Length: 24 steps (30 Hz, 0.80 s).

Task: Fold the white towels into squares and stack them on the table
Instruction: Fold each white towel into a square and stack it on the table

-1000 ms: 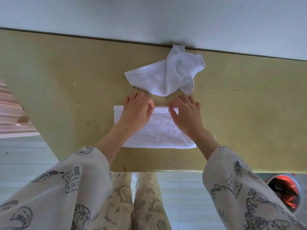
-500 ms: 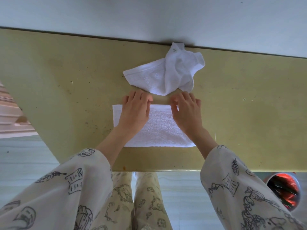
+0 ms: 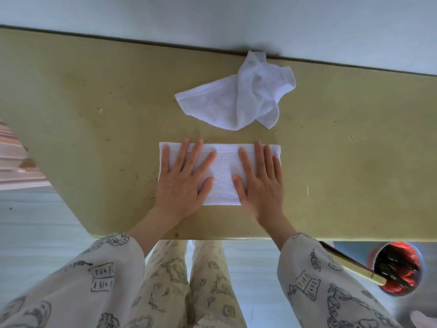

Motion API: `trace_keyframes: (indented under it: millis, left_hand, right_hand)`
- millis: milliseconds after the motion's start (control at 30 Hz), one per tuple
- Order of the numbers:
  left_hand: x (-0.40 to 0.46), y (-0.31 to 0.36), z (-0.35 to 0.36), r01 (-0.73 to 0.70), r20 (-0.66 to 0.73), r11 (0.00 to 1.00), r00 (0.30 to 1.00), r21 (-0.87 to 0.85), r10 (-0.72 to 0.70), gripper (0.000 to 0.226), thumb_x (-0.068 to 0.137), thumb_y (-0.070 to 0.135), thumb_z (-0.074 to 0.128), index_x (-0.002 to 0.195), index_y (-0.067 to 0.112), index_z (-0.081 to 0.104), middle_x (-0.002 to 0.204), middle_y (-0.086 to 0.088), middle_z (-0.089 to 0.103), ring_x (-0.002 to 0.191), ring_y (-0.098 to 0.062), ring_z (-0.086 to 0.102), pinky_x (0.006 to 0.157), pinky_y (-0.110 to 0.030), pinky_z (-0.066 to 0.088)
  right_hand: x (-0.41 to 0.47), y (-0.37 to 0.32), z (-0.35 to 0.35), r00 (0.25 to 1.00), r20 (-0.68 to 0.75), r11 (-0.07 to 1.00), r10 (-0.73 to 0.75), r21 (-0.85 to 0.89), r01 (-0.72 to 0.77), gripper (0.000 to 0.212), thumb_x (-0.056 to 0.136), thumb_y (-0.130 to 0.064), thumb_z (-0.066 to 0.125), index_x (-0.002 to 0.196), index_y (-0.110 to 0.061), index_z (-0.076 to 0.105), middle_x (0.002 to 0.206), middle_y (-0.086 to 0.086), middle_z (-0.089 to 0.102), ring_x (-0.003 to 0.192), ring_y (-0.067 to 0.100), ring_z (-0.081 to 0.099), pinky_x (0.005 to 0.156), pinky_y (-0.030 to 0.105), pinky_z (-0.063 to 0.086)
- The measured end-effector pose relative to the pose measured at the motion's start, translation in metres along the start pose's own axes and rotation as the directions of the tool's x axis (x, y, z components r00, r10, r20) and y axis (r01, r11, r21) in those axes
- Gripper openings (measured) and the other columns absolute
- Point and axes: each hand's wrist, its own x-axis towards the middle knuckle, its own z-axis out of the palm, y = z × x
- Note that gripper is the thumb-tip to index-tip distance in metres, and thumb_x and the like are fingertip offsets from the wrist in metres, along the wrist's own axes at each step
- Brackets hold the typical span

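Our left hand [image 3: 183, 179] and right hand [image 3: 259, 179] move from pinching far edge to flat, fingers spread, pressing half-folded towel [image 3: 223, 176] near table [image 3: 94, 114] front edge. First fold set; crumpled towel [image 3: 236, 100] waits behind, untouched.

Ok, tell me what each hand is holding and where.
Nothing gripped: left hand and right hand lie flat, open, on the folded towel.

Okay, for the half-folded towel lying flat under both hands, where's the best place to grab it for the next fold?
Probably by a short end. The folded towel lies flat as a long rectangle, with the left hand and right hand spread on it. Pinch the two right-end corners from the right side and carry them over to the left end, making a square.
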Motion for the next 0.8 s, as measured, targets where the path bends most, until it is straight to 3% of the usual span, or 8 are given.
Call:
trace_keyframes:
  millis: [100,200,300,367,467,500,600,800]
  left_hand:
    - [0.001,0.001,-0.002,-0.017,0.025,1.0,1.0,-0.006,0.017,0.052,0.095,0.044,0.031,0.143,0.025,0.031,0.152,-0.01,0.026,0.14,-0.033,0.023,0.111,-0.061,0.012]
    - [0.0,-0.007,-0.005,-0.04,-0.019,0.985,0.999,-0.17,0.037,0.049,0.095,0.031,0.032,0.142,0.02,0.031,0.151,-0.012,0.027,0.14,-0.031,0.022,0.114,-0.055,0.011]
    - [-0.008,-0.016,-0.016,0.132,-0.149,0.931,0.97,-0.341,-0.193,0.038,0.093,0.013,0.034,0.13,0.009,0.046,0.137,-0.016,0.047,0.13,-0.033,0.039,0.11,-0.041,0.023]
    - [-0.017,-0.021,-0.025,0.4,-0.152,0.834,0.863,-0.379,-0.483,0.028,0.09,0.014,0.044,0.115,0.006,0.054,0.12,-0.018,0.055,0.112,-0.039,0.049,0.095,-0.042,0.031]
    - [-0.02,-0.024,-0.036,0.725,0.107,0.562,0.645,-0.397,-0.756,0.032,0.089,0.032,0.057,0.108,0.006,0.055,0.116,-0.019,0.048,0.109,-0.035,0.039,0.089,-0.044,0.029]
    - [-0.018,-0.023,-0.039,0.762,0.167,0.523,0.614,-0.381,-0.772,0.038,0.087,0.038,0.057,0.109,0.007,0.054,0.117,-0.017,0.046,0.111,-0.033,0.037,0.091,-0.042,0.028]
    - [-0.011,-0.016,-0.042,0.76,0.236,0.553,0.639,-0.343,-0.732,0.044,0.085,0.046,0.056,0.11,0.009,0.055,0.12,-0.014,0.042,0.114,-0.031,0.034,0.092,-0.041,0.03]
    - [0.004,-0.009,-0.054,0.764,0.357,0.564,0.645,-0.313,-0.676,0.034,0.092,0.035,0.048,0.107,0.005,0.055,0.117,-0.014,0.043,0.107,-0.031,0.042,0.086,-0.041,0.037]
  right_hand:
    - [0.001,-0.001,0.001,1.0,0.021,1.0,0.007,-0.022,-0.007,0.057,0.094,-0.049,0.029,0.145,-0.024,0.028,0.152,0.017,0.025,0.141,0.035,0.022,0.115,0.045,0.015]
    - [0.001,-0.001,-0.002,0.999,0.041,1.0,0.007,-0.022,-0.006,0.058,0.094,-0.049,0.028,0.146,-0.023,0.024,0.153,0.018,0.021,0.141,0.036,0.019,0.115,0.047,0.012]
    - [0.002,-0.007,-0.009,1.0,0.027,1.0,0.015,0.017,-0.016,0.058,0.094,-0.047,0.028,0.145,-0.021,0.023,0.153,0.017,0.019,0.142,0.034,0.016,0.115,0.049,0.007]
    - [0.002,-0.019,-0.01,1.0,0.018,0.999,-0.003,0.048,0.002,0.055,0.096,-0.046,0.022,0.145,-0.02,0.022,0.154,0.015,0.019,0.143,0.031,0.014,0.115,0.051,0.003]
    - [0.007,-0.042,-0.004,0.997,0.039,0.996,-0.07,0.056,0.068,0.054,0.098,-0.044,0.014,0.145,-0.019,0.025,0.153,0.014,0.023,0.142,0.029,0.014,0.114,0.054,0.004]
    - [0.008,-0.047,-0.001,0.995,0.044,0.995,-0.09,0.049,0.087,0.054,0.098,-0.044,0.015,0.144,-0.018,0.027,0.153,0.013,0.025,0.142,0.029,0.014,0.114,0.055,0.006]
    - [0.008,-0.052,0.007,0.995,0.036,0.996,-0.091,0.011,0.091,0.054,0.096,-0.044,0.025,0.144,-0.02,0.03,0.152,0.01,0.026,0.142,0.026,0.016,0.113,0.055,0.009]
    - [0.002,-0.056,0.009,0.999,0.02,1.0,-0.031,0.007,0.031,0.054,0.095,-0.042,0.029,0.144,-0.019,0.031,0.152,0.009,0.028,0.141,0.026,0.018,0.112,0.057,0.011]
